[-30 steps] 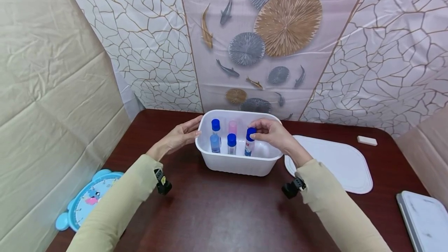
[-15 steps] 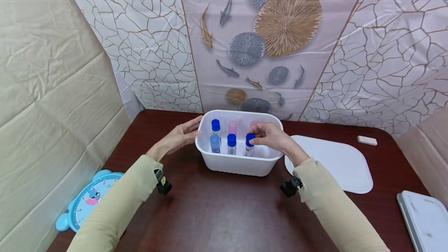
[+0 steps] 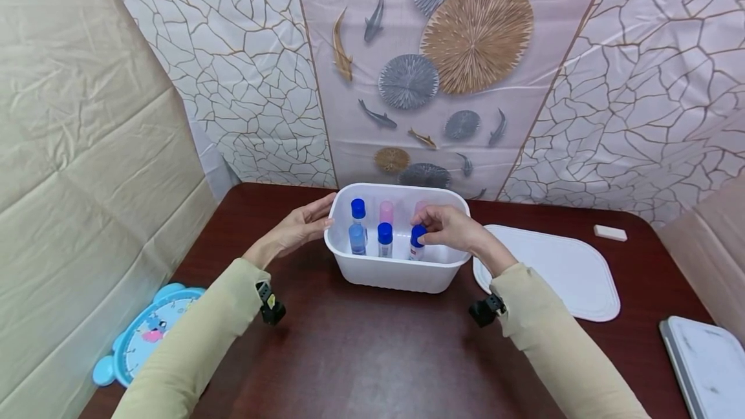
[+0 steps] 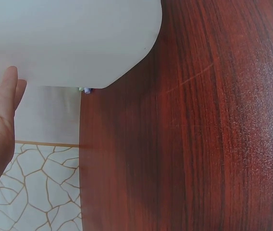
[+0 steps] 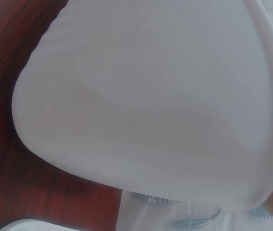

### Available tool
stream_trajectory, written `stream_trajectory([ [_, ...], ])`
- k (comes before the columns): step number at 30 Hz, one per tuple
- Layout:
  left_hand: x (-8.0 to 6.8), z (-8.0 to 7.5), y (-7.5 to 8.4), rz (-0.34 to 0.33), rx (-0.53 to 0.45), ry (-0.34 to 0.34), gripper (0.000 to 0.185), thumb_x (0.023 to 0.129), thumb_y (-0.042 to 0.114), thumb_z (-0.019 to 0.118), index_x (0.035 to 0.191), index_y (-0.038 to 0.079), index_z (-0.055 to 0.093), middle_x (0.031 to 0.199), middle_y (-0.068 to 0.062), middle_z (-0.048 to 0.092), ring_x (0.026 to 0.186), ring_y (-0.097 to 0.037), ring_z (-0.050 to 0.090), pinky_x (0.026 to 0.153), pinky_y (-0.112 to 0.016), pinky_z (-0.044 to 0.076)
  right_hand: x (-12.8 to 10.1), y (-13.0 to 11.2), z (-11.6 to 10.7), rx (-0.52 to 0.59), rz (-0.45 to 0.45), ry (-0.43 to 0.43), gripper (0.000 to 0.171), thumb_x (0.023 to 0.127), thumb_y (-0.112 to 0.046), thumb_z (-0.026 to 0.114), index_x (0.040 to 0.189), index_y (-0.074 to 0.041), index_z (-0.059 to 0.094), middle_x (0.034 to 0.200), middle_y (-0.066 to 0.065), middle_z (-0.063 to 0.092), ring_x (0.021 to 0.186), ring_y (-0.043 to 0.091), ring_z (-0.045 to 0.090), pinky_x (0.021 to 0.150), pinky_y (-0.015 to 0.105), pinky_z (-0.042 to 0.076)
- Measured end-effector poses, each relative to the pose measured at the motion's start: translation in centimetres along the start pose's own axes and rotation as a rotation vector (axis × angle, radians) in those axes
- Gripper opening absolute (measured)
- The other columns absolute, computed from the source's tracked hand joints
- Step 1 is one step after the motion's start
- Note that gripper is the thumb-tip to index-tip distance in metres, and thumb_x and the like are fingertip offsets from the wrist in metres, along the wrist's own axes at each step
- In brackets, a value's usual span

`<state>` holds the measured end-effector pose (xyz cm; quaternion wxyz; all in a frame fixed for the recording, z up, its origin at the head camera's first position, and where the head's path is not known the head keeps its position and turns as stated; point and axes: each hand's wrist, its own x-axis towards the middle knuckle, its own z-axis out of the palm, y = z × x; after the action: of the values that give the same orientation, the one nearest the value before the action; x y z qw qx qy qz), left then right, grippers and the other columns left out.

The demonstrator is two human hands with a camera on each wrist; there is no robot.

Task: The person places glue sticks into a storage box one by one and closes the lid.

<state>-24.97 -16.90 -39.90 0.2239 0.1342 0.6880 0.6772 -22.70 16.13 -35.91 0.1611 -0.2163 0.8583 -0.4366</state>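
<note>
A white plastic tub (image 3: 396,275) stands on the table, with several small capped tubes upright inside. My right hand (image 3: 454,226) reaches over its right rim and pinches the blue cap of a glue stick (image 3: 416,244) near the front wall. Beside that are another blue-capped tube (image 3: 385,240) and a light-blue tube (image 3: 357,240); behind stand a dark-blue-capped tube (image 3: 358,208) and a pink-capped one (image 3: 387,211). Another pink cap shows partly behind my right fingers. My left hand (image 3: 295,230) rests straight fingers against the tub's left side. In the right wrist view, the tub wall (image 5: 141,106) hides the right fingertips.
A white tray or lid (image 3: 559,270) lies right of the tub, with a small white block (image 3: 610,233) beyond it. A white, grey-edged case (image 3: 707,367) sits at the right edge. On the left lies a light-blue toy clock (image 3: 154,332). A patterned cloth hangs behind the table.
My right hand has lowered the glue stick further into the tub, then shifted it slightly to the right. The pink cap behind it has come into view. My left hand has stayed in place.
</note>
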Motion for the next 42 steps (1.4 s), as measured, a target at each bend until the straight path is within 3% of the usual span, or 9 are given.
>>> stream_trajectory([
  [15, 0.0, 0.2, -0.2, -0.007, 0.017, 0.000, 0.067, 0.093, 0.014, 0.060, 0.150, 0.019, 0.025, 0.155, -0.003, 0.026, 0.139, -0.024, 0.032, 0.102, -0.036, 0.041, -0.7, -0.1, -0.2, -0.003, 0.009, 0.011, 0.031, 0.086, 0.002, 0.064, 0.115, 0.009, 0.057, 0.108, 0.022, 0.064, 0.101, 0.030, 0.061, 0.094, 0.043, 0.050],
  [19, 0.1, 0.2, -0.2, -0.006, 0.024, 0.002, 0.067, 0.093, 0.013, 0.059, 0.150, 0.019, 0.025, 0.155, -0.003, 0.026, 0.139, -0.024, 0.032, 0.103, -0.037, 0.041, -1.2, -0.1, -0.7, 0.013, -0.016, 0.119, 0.033, 0.087, 0.000, 0.063, 0.119, 0.008, 0.057, 0.114, 0.025, 0.063, 0.106, 0.034, 0.061, 0.092, 0.040, 0.051],
  [22, 0.2, 0.3, -0.2, -0.005, 0.019, 0.002, 0.066, 0.093, 0.012, 0.058, 0.150, 0.019, 0.025, 0.155, -0.003, 0.026, 0.139, -0.024, 0.032, 0.103, -0.037, 0.040, -1.9, 0.0, -1.3, 0.062, -0.056, 0.262, 0.032, 0.088, -0.001, 0.062, 0.119, 0.009, 0.057, 0.114, 0.026, 0.062, 0.102, 0.029, 0.063, 0.085, 0.027, 0.054],
  [25, 0.0, 0.3, -0.2, -0.001, 0.016, -0.005, 0.067, 0.093, 0.011, 0.058, 0.150, 0.018, 0.024, 0.155, -0.004, 0.026, 0.139, -0.025, 0.031, 0.103, -0.038, 0.040, -3.1, 0.7, -2.2, 0.161, -0.090, 0.414, 0.033, 0.089, -0.003, 0.063, 0.118, 0.011, 0.056, 0.109, 0.021, 0.065, 0.094, 0.014, 0.065, 0.079, 0.016, 0.052],
  [28, -0.1, 0.3, -0.1, 0.003, 0.003, -0.013, 0.067, 0.093, 0.009, 0.058, 0.150, 0.017, 0.024, 0.155, -0.005, 0.025, 0.140, -0.025, 0.029, 0.103, -0.038, 0.040, -4.8, 2.1, -3.3, 0.382, -0.132, 0.536, 0.036, 0.088, 0.000, 0.063, 0.120, 0.014, 0.053, 0.100, 0.007, 0.069, 0.088, 0.003, 0.065, 0.077, 0.014, 0.053],
  [33, -0.1, 0.3, -0.1, 0.007, -0.010, -0.017, 0.068, 0.092, 0.010, 0.059, 0.150, 0.017, 0.025, 0.155, -0.004, 0.026, 0.141, -0.024, 0.028, 0.102, -0.035, 0.042, -8.4, 6.0, -5.3, 0.738, -0.204, 0.701, 0.027, 0.085, 0.009, 0.061, 0.112, 0.004, 0.060, 0.092, -0.002, 0.070, 0.083, 0.006, 0.069, 0.076, 0.019, 0.055],
  [37, -0.1, 0.2, 0.0, 0.010, -0.007, -0.014, 0.068, 0.092, 0.012, 0.060, 0.150, 0.017, 0.025, 0.155, -0.005, 0.026, 0.140, -0.024, 0.029, 0.101, -0.034, 0.043, -11.4, 9.5, -6.8, 0.787, -0.083, 0.887, 0.026, 0.085, 0.010, 0.060, 0.100, -0.010, 0.067, 0.084, -0.006, 0.070, 0.076, 0.002, 0.068, 0.071, 0.014, 0.054],
  [40, -0.2, 0.1, 0.1, 0.008, -0.012, -0.010, 0.068, 0.092, 0.012, 0.060, 0.150, 0.017, 0.025, 0.155, -0.005, 0.026, 0.140, -0.025, 0.030, 0.101, -0.034, 0.043, -13.4, 12.1, -8.0, 0.750, 0.154, 1.053, 0.025, 0.085, 0.005, 0.062, 0.094, -0.017, 0.068, 0.077, -0.013, 0.067, 0.070, -0.004, 0.063, 0.065, 0.008, 0.052],
  [42, -0.2, 0.1, 0.1, 0.006, -0.020, -0.008, 0.067, 0.092, 0.011, 0.060, 0.150, 0.017, 0.025, 0.154, -0.005, 0.027, 0.139, -0.025, 0.031, 0.101, -0.034, 0.043, -14.4, 13.9, -8.7, 0.672, 0.341, 1.130, 0.023, 0.085, -0.001, 0.065, 0.102, -0.016, 0.068, 0.073, -0.018, 0.062, 0.067, -0.007, 0.058, 0.059, 0.006, 0.049],
])
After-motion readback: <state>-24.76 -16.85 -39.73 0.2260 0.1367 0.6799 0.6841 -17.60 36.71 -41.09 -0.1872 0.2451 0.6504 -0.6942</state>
